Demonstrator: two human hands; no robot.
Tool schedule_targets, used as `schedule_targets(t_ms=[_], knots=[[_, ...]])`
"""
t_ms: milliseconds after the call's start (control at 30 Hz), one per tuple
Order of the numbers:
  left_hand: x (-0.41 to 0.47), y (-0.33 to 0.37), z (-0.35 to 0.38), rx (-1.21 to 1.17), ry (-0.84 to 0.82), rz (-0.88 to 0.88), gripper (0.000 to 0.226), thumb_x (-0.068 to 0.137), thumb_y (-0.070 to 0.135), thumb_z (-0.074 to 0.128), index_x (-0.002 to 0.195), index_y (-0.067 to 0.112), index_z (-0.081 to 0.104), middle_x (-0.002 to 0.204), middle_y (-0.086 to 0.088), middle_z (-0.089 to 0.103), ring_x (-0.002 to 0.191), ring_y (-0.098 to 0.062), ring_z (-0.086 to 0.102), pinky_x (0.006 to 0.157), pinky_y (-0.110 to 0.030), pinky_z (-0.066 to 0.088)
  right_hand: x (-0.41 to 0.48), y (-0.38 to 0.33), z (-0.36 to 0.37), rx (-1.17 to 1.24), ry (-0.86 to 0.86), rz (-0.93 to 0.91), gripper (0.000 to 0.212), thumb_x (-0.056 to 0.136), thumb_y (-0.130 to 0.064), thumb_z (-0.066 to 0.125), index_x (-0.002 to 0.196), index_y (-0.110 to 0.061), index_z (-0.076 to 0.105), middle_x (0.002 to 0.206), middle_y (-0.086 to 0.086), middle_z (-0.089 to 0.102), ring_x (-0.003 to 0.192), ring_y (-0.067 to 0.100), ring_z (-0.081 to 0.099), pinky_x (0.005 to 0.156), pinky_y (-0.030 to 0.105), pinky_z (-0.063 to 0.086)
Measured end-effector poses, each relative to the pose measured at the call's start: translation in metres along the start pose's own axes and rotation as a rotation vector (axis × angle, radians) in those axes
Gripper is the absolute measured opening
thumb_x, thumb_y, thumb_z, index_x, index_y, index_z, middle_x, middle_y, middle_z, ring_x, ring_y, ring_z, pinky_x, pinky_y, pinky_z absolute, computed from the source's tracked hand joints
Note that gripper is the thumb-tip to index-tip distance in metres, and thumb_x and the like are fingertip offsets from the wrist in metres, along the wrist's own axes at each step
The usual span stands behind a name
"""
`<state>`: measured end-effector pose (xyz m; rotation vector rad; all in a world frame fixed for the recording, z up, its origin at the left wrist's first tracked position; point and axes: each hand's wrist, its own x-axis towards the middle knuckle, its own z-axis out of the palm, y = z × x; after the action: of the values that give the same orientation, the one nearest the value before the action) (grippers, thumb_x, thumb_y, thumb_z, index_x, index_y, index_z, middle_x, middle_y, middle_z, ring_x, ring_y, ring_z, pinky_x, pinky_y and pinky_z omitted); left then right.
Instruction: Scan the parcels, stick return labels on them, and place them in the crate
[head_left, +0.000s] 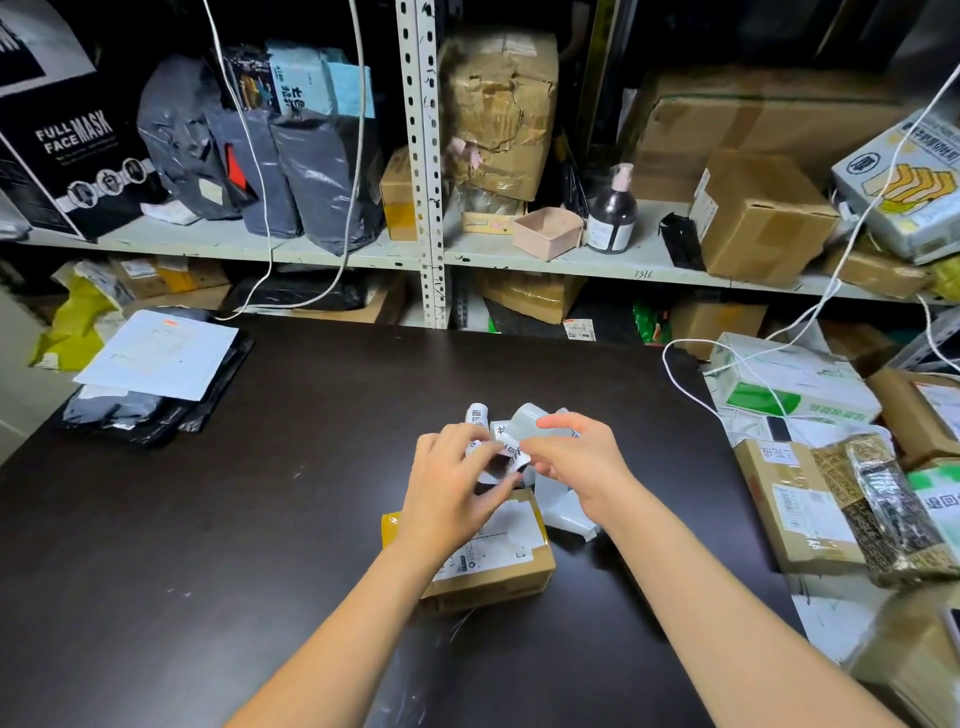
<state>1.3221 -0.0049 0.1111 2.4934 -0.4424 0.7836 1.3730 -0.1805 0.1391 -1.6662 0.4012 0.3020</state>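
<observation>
A small brown cardboard parcel (498, 566) with a white shipping label lies on the dark table (260, 519) in front of me. Above it, both hands work a curled strip of white return labels (511, 441) with black print. My left hand (452, 488) grips the strip from the left. My right hand (576, 462) pinches one label at its edge. Loose curls of backing paper (566, 512) lie just right of the parcel. No crate or scanner is visible.
A stack of grey mailer bags topped by a white one (156, 374) lies at the table's far left. Boxes and wrapped parcels (810, 499) pile up on the right. A metal shelf (431, 249) full of cartons stands behind. White cables (691, 384) trail onto the table's right edge.
</observation>
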Motion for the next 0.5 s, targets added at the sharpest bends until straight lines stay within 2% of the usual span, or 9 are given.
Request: schedule_targets(t_ms=[67,100,133,200,300,433,500], knots=[[-0.003,0.005,-0.007,-0.345,-0.139,-0.417,0.049,0.077,0.056,0.081,0.117,0.030,0.068,0.110,0.015,0.067,0.106,0.000,0.061,0.087,-0.022,0.045,-0.003,0.007,-0.004,0.034,-0.003,-0.014,0.034,0.069,-0.014,0.081,0.101,-0.023,0.072,0.074,0.003,0.076,0.064,0.013,0.068,0.077,0.033,0.062],[-0.003,0.008,-0.010,-0.552,-0.182,-0.613,0.049,0.078,0.056,0.081,0.120,0.034,0.066,0.107,0.014,0.071,0.104,0.000,0.064,0.088,-0.020,0.049,-0.005,0.010,-0.005,0.059,-0.010,-0.015,0.034,0.069,-0.015,0.082,0.101,-0.021,0.072,0.075,0.004,0.076,0.065,0.014,0.068,0.073,0.030,0.061],[-0.003,0.008,-0.011,-0.737,-0.201,-0.769,0.044,0.082,0.052,0.079,0.120,0.034,0.066,0.101,0.010,0.075,0.099,-0.003,0.068,0.087,-0.026,0.054,-0.007,0.013,-0.006,0.079,-0.023,-0.014,0.035,0.069,-0.016,0.083,0.101,-0.019,0.072,0.075,0.002,0.077,0.066,0.014,0.067,0.071,0.029,0.059],[-0.002,0.005,-0.009,-0.909,-0.215,-0.957,0.030,0.089,0.036,0.078,0.116,0.026,0.069,0.090,-0.001,0.078,0.089,-0.010,0.073,0.083,-0.039,0.061,-0.011,0.021,-0.008,0.094,-0.051,-0.002,0.036,0.070,-0.016,0.086,0.102,-0.016,0.072,0.080,0.002,0.078,0.068,0.014,0.067,0.072,0.028,0.059],[-0.002,0.005,-0.006,-0.870,-0.191,-1.030,0.016,0.088,0.009,0.077,0.102,0.017,0.075,0.084,-0.010,0.076,0.079,-0.015,0.072,0.067,-0.024,0.057,-0.014,0.032,-0.009,0.079,-0.071,0.005,0.032,0.071,-0.013,0.088,0.099,-0.012,0.072,0.084,0.005,0.079,0.064,0.014,0.064,0.065,0.024,0.056],[-0.007,0.010,0.001,-0.560,-0.255,-0.871,0.015,0.085,0.009,0.075,0.078,0.022,0.076,0.072,0.004,0.073,0.065,-0.003,0.066,0.059,-0.013,0.051,-0.017,0.045,-0.008,-0.053,-0.024,-0.011,0.020,0.073,-0.006,0.085,0.087,-0.013,0.073,0.076,0.000,0.077,0.063,0.010,0.068,0.056,0.019,0.052],[-0.014,0.013,0.007,-0.427,-0.300,-0.795,0.016,0.085,0.010,0.073,0.076,0.022,0.075,0.070,0.008,0.071,0.065,-0.002,0.064,0.056,-0.009,0.045,-0.019,0.052,-0.006,-0.186,0.007,-0.038,0.017,0.074,-0.006,0.084,0.083,-0.018,0.075,0.075,-0.002,0.076,0.071,0.011,0.071,0.061,0.023,0.055]])
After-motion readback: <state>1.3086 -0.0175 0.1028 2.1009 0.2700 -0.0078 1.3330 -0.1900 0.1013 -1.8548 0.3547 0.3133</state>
